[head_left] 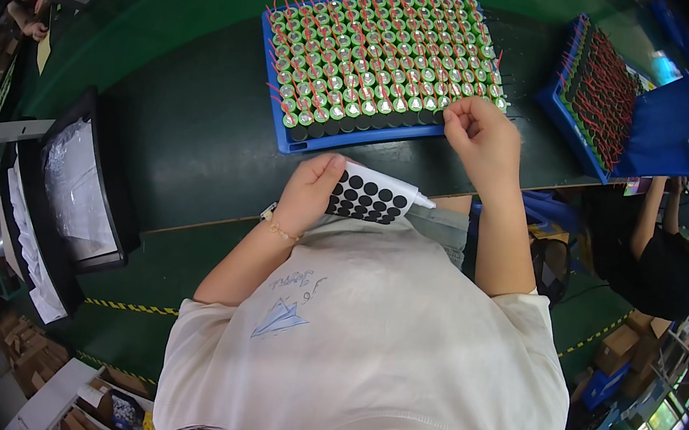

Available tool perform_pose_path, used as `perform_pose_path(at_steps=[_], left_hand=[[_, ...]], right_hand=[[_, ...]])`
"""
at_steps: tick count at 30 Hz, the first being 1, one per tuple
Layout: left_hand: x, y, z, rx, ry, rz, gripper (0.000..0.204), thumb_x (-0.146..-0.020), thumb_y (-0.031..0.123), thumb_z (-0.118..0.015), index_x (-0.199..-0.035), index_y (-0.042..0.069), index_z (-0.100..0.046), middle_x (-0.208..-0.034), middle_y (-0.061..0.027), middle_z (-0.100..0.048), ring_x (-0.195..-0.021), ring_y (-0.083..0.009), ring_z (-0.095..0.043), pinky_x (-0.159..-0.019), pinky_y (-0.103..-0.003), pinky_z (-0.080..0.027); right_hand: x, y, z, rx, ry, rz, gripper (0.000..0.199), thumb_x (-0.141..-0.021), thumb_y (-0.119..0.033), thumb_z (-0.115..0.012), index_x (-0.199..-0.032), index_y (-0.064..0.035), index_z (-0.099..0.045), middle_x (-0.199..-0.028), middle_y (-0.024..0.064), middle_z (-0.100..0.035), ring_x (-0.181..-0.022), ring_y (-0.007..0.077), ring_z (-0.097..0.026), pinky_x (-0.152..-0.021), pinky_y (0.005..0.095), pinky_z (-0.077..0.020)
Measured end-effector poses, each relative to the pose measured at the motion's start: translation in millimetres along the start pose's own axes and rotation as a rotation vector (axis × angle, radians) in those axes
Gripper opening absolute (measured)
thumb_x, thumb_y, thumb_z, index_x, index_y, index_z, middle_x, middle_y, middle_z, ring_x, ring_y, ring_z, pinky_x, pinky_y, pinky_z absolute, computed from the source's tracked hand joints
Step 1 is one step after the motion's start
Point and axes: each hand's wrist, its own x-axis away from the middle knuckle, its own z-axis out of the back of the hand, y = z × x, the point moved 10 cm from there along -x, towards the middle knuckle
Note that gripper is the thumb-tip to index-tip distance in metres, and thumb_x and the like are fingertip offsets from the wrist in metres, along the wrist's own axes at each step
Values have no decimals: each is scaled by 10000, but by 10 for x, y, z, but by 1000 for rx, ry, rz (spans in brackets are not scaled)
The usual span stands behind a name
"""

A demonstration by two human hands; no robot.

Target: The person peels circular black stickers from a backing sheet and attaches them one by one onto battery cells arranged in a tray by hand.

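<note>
We seem to be covering the front row of green cells (380, 65) with black discs (364, 121), in the blue tray (362, 138) on the tabletop (193, 119). Our left hand (306, 189) grips the disc sheet (370, 197); our right hand (487, 142) pinches narrowly near that row's right end, though whether on a disc we cannot tell. The next move probably calls for careful centring and pressing.
</note>
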Motion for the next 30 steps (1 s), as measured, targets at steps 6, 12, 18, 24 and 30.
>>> perform_pose_path(at_steps=[6,12,18,24,30], left_hand=[[0,2,-34,-10,-21,15,333,-1037,252,-455,-1013,-13,-655,-870,7,-661,-774,-54,-576,-732,-222,-474],[-31,36,-67,-26,-60,11,331,-1035,245,-458,-1016,-19,-657,-846,5,-656,-762,-52,-567,-726,-229,-475],[-78,62,-104,-122,-183,18,316,-1038,261,-460,-1030,5,-646,-903,25,-641,-813,-42,-547,-763,-219,-460],[27,161,-81,-65,-139,-58,273,-1032,210,-458,-1096,18,-641,-908,9,-643,-812,-48,-558,-753,-224,-469],[361,499,-106,51,-56,-245,308,-1013,83,-446,-1312,46,-509,-957,-30,-635,-839,-54,-573,-747,-213,-473]], right_hand=[[-20,-41,1,91,24,-2,66,-818,-75,-690,-842,-23,-657,-658,2,-587,-579,53,-510,-543,222,-424],[-55,-61,-13,137,6,-2,63,-804,-80,-689,-827,-35,-652,-646,22,-582,-564,78,-517,-543,239,-432],[-90,-135,-18,235,-61,-15,180,-805,-96,-703,-961,-63,-621,-609,36,-530,-539,134,-513,-546,277,-436],[63,-214,98,236,-20,-1,374,-817,-106,-708,-1169,-108,-583,-618,33,-511,-552,160,-516,-546,296,-428],[844,-292,-269,-286,-356,105,385,-895,-146,-630,-1258,-35,-563,-1059,42,-610,-915,105,-568,-742,254,-473]])
